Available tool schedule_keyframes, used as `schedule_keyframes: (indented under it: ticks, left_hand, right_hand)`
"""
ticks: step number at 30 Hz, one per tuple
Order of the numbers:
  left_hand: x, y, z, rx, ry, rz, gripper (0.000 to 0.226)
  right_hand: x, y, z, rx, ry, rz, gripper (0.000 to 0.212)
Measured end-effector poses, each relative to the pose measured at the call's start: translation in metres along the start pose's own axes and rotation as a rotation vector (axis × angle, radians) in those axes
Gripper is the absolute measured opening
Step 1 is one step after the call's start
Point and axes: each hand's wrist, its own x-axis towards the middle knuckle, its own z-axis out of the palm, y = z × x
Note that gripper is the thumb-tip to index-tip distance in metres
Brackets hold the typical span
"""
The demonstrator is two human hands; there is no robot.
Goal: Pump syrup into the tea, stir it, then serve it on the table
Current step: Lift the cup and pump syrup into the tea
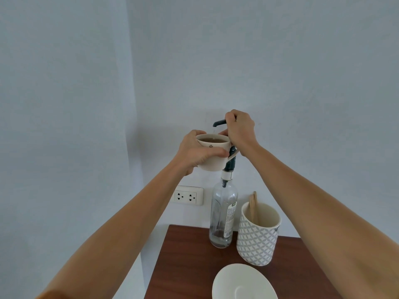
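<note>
Syrup falls in a thin thread from the pump spout into the cup, which the left hand clamps under the nozzle, high above the worktop. The right hand is closed over the pump head at 1 o'clock from the cup. Pressing straight down while holding the rim level and centred under the spout should avoid drips.

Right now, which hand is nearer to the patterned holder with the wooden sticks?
Right. The right hand is on the pump head, above the patterned holder; the left hand holds the cup farther to the left.
</note>
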Motion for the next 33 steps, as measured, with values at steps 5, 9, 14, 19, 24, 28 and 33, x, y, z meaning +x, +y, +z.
schedule_keyframes:
  ticks: [5, 9, 14, 19, 24, 28, 33]
  left_hand:
    - [0.000, -0.002, 0.001, 0.003, 0.003, 0.006, 0.110]
    - [-0.002, -0.004, 0.001, 0.013, 0.002, 0.005, 0.112]
    - [-0.005, 0.000, 0.000, 0.015, -0.002, -0.020, 0.112]
    - [-0.009, 0.008, -0.003, 0.013, -0.001, -0.010, 0.109]
    - [-0.014, 0.013, -0.005, 0.009, 0.018, -0.003, 0.113]
    - [-0.023, 0.012, -0.005, 0.015, 0.012, 0.018, 0.117]
    - [-0.036, 0.000, 0.001, 0.019, -0.018, 0.032, 0.111]
  right_hand:
    - [0.001, 0.003, 0.001, 0.004, 0.005, -0.003, 0.027]
    - [-0.001, 0.006, 0.002, 0.015, -0.004, 0.009, 0.027]
    - [-0.001, 0.003, 0.002, 0.040, -0.028, 0.040, 0.027]
    - [-0.004, -0.005, -0.007, 0.072, -0.050, 0.077, 0.023]
    - [-0.009, -0.012, -0.018, 0.106, -0.056, 0.169, 0.038]
    - [-0.031, -0.001, -0.023, 0.120, 0.039, 0.263, 0.049]
    - [-0.077, 0.019, -0.026, 0.099, 0.134, 0.245, 0.037]
